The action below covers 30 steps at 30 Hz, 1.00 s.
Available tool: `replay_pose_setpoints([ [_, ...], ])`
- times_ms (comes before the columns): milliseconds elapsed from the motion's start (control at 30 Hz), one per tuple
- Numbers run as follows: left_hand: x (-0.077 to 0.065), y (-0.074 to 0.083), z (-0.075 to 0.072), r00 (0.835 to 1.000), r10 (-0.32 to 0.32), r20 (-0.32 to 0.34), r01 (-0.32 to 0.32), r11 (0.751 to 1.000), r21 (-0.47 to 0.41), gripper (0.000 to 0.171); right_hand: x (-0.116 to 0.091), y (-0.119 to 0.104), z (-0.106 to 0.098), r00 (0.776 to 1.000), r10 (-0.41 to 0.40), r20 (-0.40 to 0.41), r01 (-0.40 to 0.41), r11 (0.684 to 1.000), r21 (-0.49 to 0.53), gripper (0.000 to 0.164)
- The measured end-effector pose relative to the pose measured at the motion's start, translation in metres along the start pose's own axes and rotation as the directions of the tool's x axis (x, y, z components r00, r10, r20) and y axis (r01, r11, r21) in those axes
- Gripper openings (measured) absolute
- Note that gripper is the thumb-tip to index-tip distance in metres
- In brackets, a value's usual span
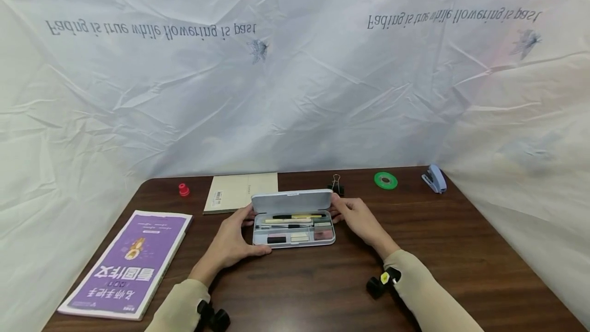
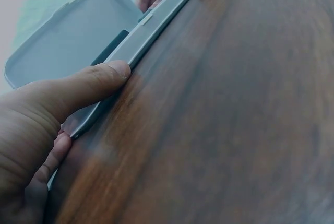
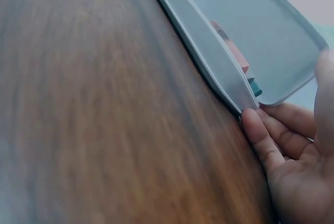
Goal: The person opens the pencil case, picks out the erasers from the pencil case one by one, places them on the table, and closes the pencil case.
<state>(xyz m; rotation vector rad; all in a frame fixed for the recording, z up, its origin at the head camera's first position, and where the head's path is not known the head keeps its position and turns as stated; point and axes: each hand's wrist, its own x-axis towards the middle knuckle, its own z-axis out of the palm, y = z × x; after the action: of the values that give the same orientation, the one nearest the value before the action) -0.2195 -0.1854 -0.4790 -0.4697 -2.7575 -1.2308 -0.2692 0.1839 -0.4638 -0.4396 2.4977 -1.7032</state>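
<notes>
A pale grey pencil case (image 1: 292, 202) lies on the dark wooden table with its lid raised at the back. Inside are several pens and pencils (image 1: 290, 221), a white eraser (image 1: 299, 237), a black block (image 1: 276, 240) and a pinkish block (image 1: 323, 234). My left hand (image 1: 230, 240) grips the case's left end, thumb along the front wall (image 2: 156, 18) and fingers round the side, partly hidden. At the right end my right hand (image 1: 361, 219) holds the case, its thumb on the corner (image 3: 245, 96) and one finger by the lid's edge (image 3: 292, 88).
Left of the case is a purple book (image 1: 131, 260). Along the back are a red knob-like piece (image 1: 184, 189), a cream notebook (image 1: 239, 191), a black binder clip (image 1: 336, 189), a green tape roll (image 1: 383, 181) and a blue stapler (image 1: 434, 179). A white curtain (image 1: 295, 91) hangs behind.
</notes>
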Motion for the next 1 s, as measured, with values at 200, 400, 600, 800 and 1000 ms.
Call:
replay_pose_setpoints([
  [200, 0.0003, 0.0002, -0.0021, 1.0, 0.027, -0.009, -0.027, 1.0, -0.006, 0.137, 0.0036, 0.0024, 0.0045, 0.998, 0.009, -0.06, -0.008, 1.0, 0.012, 0.053],
  [400, -0.0006, 0.0027, -0.0027, 1.0, -0.01, -0.025, 0.008, 0.998, -0.065, 0.141, 0.0048, 0.0009, 0.0082, 0.991, 0.023, -0.135, -0.025, 1.0, -0.014, 0.038],
  [600, 0.0, 0.0046, -0.0036, 1.0, -0.022, -0.023, 0.018, 0.991, -0.13, 0.121, 0.0075, 0.0008, 0.0092, 0.98, 0.053, -0.192, -0.056, 0.998, -0.013, 0.032],
  [800, 0.0006, 0.002, -0.0066, 0.999, 0.018, -0.035, -0.021, 0.997, -0.081, 0.09, 0.0069, -0.0012, 0.0084, 0.982, 0.02, -0.19, -0.019, 1.0, 0.008, 0.026],
  [1000, -0.0021, -0.001, -0.0047, 1.0, 0.003, -0.021, -0.005, 0.997, -0.073, 0.089, 0.0027, -0.0055, 0.0031, 0.979, -0.053, -0.197, 0.045, 0.998, -0.043, 0.02],
])
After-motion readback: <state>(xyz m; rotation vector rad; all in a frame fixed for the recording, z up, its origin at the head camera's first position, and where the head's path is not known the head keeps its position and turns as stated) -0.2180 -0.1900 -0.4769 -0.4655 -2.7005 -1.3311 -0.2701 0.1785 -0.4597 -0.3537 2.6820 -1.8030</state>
